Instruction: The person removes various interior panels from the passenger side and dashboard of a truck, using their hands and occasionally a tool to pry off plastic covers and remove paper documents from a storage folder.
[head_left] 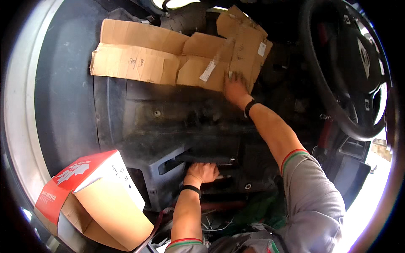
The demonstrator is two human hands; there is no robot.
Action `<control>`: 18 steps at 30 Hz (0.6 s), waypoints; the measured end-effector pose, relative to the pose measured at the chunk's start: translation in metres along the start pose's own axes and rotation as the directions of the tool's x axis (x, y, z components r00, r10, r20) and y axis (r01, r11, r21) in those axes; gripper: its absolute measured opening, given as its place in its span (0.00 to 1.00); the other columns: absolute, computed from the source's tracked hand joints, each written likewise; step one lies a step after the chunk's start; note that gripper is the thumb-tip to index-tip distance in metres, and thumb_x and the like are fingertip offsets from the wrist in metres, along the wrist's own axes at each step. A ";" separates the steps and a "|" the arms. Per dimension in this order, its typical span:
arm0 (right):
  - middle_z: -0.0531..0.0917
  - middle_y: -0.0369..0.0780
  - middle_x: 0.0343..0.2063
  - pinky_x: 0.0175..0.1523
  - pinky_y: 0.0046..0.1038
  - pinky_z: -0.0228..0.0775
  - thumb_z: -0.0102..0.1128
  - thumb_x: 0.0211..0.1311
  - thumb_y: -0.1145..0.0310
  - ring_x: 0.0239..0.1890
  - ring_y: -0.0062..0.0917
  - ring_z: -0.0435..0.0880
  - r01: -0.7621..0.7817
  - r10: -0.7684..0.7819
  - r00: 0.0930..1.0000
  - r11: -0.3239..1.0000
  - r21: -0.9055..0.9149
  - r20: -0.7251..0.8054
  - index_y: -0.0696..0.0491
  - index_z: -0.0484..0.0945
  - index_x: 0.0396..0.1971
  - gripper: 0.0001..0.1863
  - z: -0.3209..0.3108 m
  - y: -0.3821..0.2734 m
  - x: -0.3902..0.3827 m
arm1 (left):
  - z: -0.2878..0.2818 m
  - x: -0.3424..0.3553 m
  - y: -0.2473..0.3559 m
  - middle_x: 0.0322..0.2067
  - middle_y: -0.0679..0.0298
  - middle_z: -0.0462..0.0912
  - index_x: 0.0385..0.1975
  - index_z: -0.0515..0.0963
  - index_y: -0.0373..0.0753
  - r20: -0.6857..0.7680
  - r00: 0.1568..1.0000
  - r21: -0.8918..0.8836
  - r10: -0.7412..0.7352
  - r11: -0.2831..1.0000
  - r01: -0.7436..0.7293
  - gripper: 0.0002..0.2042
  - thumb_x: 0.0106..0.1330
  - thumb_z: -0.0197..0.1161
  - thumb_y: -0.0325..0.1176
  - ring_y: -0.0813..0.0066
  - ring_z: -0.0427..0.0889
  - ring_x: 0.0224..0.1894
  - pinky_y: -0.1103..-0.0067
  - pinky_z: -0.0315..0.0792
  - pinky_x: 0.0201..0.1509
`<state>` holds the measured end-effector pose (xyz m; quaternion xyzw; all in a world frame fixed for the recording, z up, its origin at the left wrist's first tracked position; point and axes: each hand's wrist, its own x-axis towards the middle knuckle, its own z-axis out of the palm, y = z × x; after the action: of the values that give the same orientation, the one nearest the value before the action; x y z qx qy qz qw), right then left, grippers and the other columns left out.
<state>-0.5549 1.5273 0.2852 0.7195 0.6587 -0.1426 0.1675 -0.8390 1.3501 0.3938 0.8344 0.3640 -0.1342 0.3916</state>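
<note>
A long flattened piece of cardboard (156, 69), creased and fitted with white labels, lies across the far side of the vehicle cab. My right hand (236, 87) reaches forward onto its near edge, towards the right end. Its fingers are dark and blurred against the board, so their grip is unclear. My left hand (202, 173) is closed in a fist, low on the dark cab interior beside a grey plastic trim piece (154, 177). What lies under its curled fingers, if anything, is hidden.
An open red-and-white carton (112, 206) stands at the near left. The steering wheel (322, 80) curves along the right side. A pale door frame (19, 139) borders the far left. Thin wires (217, 225) and green material (261, 208) lie close to my body.
</note>
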 end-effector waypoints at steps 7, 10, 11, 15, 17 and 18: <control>0.84 0.53 0.26 0.35 0.42 0.79 0.52 0.61 0.73 0.31 0.48 0.85 0.281 -0.257 0.871 0.960 -0.004 -0.420 0.59 0.73 0.53 0.20 -0.035 0.069 -0.001 | 0.017 0.002 -0.007 0.37 0.51 0.85 0.36 0.85 0.39 -0.187 0.974 0.049 0.130 0.991 -0.123 0.16 0.57 0.58 0.43 0.50 0.84 0.40 0.58 0.77 0.49; 0.83 0.55 0.28 0.35 0.44 0.78 0.57 0.59 0.73 0.33 0.51 0.84 0.250 0.127 0.728 0.866 0.433 -0.674 0.56 0.73 0.54 0.21 -0.104 0.078 -0.026 | 0.029 -0.010 -0.018 0.34 0.51 0.85 0.35 0.85 0.38 -0.339 0.916 0.160 0.213 0.973 -0.167 0.16 0.57 0.58 0.43 0.50 0.85 0.35 0.57 0.80 0.44; 0.84 0.55 0.32 0.35 0.44 0.80 0.57 0.61 0.70 0.33 0.51 0.85 0.228 0.214 0.562 0.888 0.399 -0.799 0.55 0.72 0.56 0.22 -0.131 0.079 -0.037 | 0.031 -0.014 -0.019 0.35 0.50 0.85 0.36 0.84 0.38 -0.312 0.931 0.146 0.190 0.978 -0.150 0.16 0.57 0.58 0.43 0.50 0.85 0.35 0.57 0.79 0.45; 0.79 0.55 0.49 0.54 0.44 0.75 0.60 0.62 0.66 0.52 0.45 0.80 0.150 0.200 0.804 0.843 0.516 -0.560 0.55 0.66 0.62 0.29 -0.140 0.088 -0.072 | 0.033 -0.012 -0.024 0.38 0.49 0.84 0.37 0.84 0.38 -0.277 0.947 0.147 0.165 0.981 -0.128 0.17 0.56 0.57 0.42 0.50 0.84 0.37 0.56 0.79 0.45; 0.70 0.55 0.60 0.64 0.48 0.66 0.65 0.59 0.59 0.64 0.47 0.69 0.210 -0.044 0.895 0.920 0.330 -0.445 0.54 0.61 0.66 0.37 -0.116 0.057 -0.080 | 0.023 -0.009 -0.016 0.32 0.52 0.85 0.34 0.84 0.38 -0.427 0.844 0.375 0.326 0.913 -0.163 0.16 0.57 0.57 0.43 0.53 0.85 0.37 0.60 0.78 0.48; 0.65 0.54 0.65 0.67 0.51 0.61 0.67 0.57 0.56 0.68 0.49 0.63 0.161 -0.063 0.954 0.933 0.322 -0.295 0.54 0.59 0.68 0.41 -0.121 0.030 -0.085 | 0.021 -0.009 -0.014 0.32 0.52 0.85 0.34 0.84 0.38 -0.424 0.839 0.393 0.340 0.904 -0.168 0.16 0.57 0.57 0.43 0.53 0.85 0.37 0.60 0.78 0.48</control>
<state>-0.5345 1.5002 0.4320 0.7115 0.6810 -0.1613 -0.0633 -0.8541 1.3359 0.3773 0.9372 0.3054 0.0713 0.1529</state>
